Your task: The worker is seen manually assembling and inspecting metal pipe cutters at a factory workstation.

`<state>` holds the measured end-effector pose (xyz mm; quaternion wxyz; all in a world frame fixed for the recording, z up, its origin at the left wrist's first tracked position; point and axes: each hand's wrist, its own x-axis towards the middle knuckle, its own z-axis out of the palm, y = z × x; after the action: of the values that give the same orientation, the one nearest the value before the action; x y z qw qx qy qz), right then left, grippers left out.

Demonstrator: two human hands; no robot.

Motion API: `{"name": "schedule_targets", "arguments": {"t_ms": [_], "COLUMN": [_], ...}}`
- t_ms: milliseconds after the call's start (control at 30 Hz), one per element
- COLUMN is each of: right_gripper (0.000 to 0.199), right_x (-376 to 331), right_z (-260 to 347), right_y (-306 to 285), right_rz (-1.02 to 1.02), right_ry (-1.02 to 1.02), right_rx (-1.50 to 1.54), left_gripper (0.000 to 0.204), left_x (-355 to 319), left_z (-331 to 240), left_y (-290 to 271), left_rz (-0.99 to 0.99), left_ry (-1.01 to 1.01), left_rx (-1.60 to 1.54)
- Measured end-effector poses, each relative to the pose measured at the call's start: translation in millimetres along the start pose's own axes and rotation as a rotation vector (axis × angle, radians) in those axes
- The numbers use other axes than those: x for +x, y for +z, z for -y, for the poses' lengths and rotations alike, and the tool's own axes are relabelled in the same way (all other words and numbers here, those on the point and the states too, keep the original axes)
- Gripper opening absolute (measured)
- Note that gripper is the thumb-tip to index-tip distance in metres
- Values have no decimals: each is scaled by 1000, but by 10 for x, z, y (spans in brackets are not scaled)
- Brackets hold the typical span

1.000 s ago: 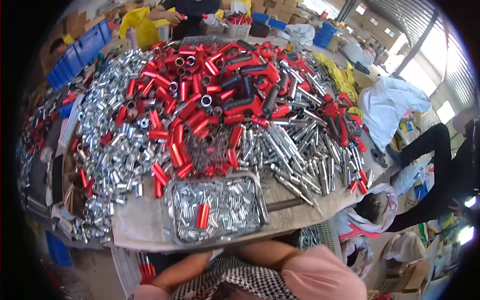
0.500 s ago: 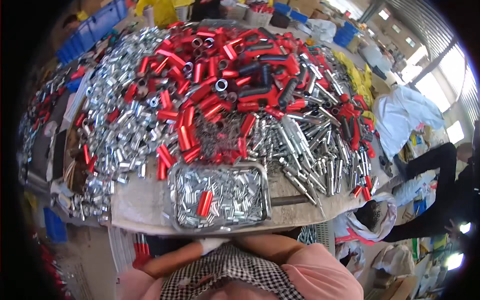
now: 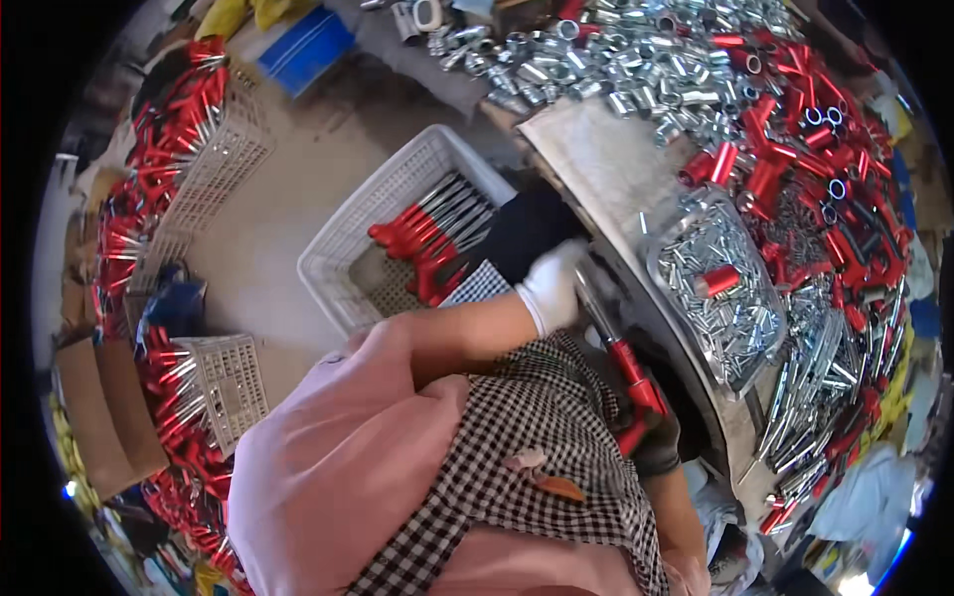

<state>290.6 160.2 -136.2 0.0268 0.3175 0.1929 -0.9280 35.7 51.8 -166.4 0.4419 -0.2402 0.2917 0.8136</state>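
A red pistol-grip tool with a silver shaft (image 3: pixel 623 360) lies slantwise in front of my checked apron. My right hand (image 3: pixel 658 447), in a dark glove, is closed around its red grip. At the far end of the shaft is my left hand (image 3: pixel 553 288) in a white glove, its fingers curled against the metal tip and somewhat blurred. Left of my left arm stands a white plastic basket (image 3: pixel 333 223) holding several similar red-handled tools (image 3: pixel 425 238), laid side by side with their silver shafts pointing away.
Along the table edge (image 3: pixel 646 298) sits a clear tray (image 3: pixel 730 382) of small silver pins with a red sleeve (image 3: pixel 717 280) on top. Silver tubes (image 3: pixel 616 74) and red sleeves heap beyond. More baskets of red tools (image 3: pixel 184 397), a cardboard box (image 3: pixel 107 417) and a blue bin (image 3: pixel 306 50) stand leftward.
My view has swung left, bringing the floor and white basket into sight. Both hands, formerly mostly hidden below the table edge, now show with the red tool between them.
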Motion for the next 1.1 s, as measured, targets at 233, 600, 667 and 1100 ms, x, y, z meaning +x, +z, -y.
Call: {"name": "schedule_targets", "arguments": {"t_ms": [233, 600, 667, 1100], "right_gripper": [49, 50, 39, 41], "right_x": [916, 1328, 1242, 863], "right_z": [-344, -665, -543, -321], "right_y": [844, 1220, 1055, 476], "right_rz": [-71, 248, 128, -238], "right_ry": [448, 343, 115, -175], "right_rx": [275, -438, -692, -608], "left_gripper": [37, 12, 14, 58], "left_x": [-399, -225, 53, 1567], "left_z": [-1028, -1801, -1729, -1669], "left_y": [-323, -2551, -3509, -3584], "left_rz": [199, 722, 219, 833], "left_ry": [472, 355, -491, 547], "left_rx": [72, 700, -407, 2160]}}
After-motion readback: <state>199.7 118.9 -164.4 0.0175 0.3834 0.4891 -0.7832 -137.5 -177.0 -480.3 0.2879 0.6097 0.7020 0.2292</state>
